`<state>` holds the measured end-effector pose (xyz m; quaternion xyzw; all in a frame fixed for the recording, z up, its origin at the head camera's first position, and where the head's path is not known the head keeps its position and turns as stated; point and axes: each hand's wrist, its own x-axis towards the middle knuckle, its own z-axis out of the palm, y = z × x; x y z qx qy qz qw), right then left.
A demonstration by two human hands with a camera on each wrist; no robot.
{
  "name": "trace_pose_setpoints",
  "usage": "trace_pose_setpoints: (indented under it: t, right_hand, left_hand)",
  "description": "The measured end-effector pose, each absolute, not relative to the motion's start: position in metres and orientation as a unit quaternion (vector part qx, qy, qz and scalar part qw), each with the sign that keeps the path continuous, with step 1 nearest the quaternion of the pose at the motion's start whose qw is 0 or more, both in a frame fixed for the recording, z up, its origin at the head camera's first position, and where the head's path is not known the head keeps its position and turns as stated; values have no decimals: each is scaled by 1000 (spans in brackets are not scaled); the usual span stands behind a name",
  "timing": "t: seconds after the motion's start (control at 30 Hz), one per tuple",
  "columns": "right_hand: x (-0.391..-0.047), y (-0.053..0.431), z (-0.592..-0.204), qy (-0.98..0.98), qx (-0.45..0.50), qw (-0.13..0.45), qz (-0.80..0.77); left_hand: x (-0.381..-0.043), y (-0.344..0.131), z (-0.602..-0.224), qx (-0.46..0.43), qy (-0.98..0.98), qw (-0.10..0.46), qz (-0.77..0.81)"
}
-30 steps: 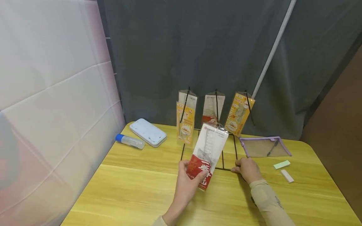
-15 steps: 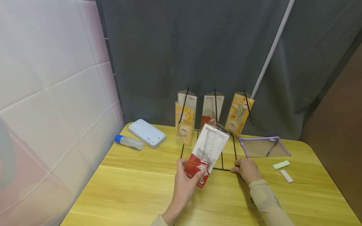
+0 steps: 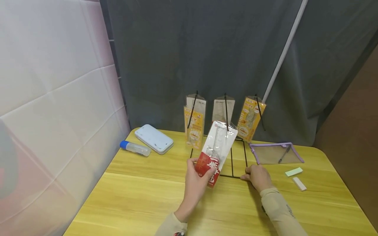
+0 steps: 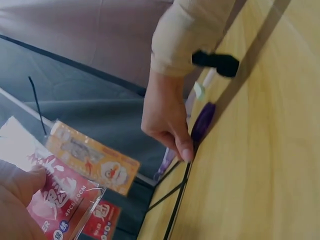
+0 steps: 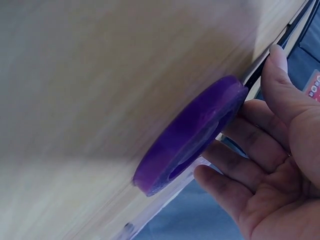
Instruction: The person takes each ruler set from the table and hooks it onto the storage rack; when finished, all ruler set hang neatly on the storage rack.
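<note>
My left hand grips the lower end of a red-and-white ruler set package, thumb across its front. The package tilts to the right, and the tip of the middle hook shows in front of its clear top flap. Behind it, a matching ruler set hangs at the back. With thumb and fingers, my right hand pinches the front right corner of the black wire rack. Close beside those fingers stands a purple tape roll, seen in both wrist views.
Yellow ruler packages hang on the left hook and the right hook. A white tin case and blue-capped tube lie left. To the right are a purple-edged mesh pouch, a green eraser and a white one.
My left hand has moved the ruler set up and forward, and the middle hook's tip now shows in front of its top. My right hand stays on the rack corner.
</note>
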<state>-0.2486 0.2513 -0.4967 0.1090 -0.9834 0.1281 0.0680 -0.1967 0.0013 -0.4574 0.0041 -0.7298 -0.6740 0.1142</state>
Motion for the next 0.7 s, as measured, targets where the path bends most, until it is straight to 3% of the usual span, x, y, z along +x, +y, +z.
trace_pose_setpoints:
  t: [0.33,0.7]
  right_hand:
    - [-249,251,-496,-984,106,61,129]
    - [-251,254,-500,-983,110,59,135]
  left_hand:
    - [-250,19,-461,15,-743,174,-647]
    - [-283,43,-476,21,-734,142,-664]
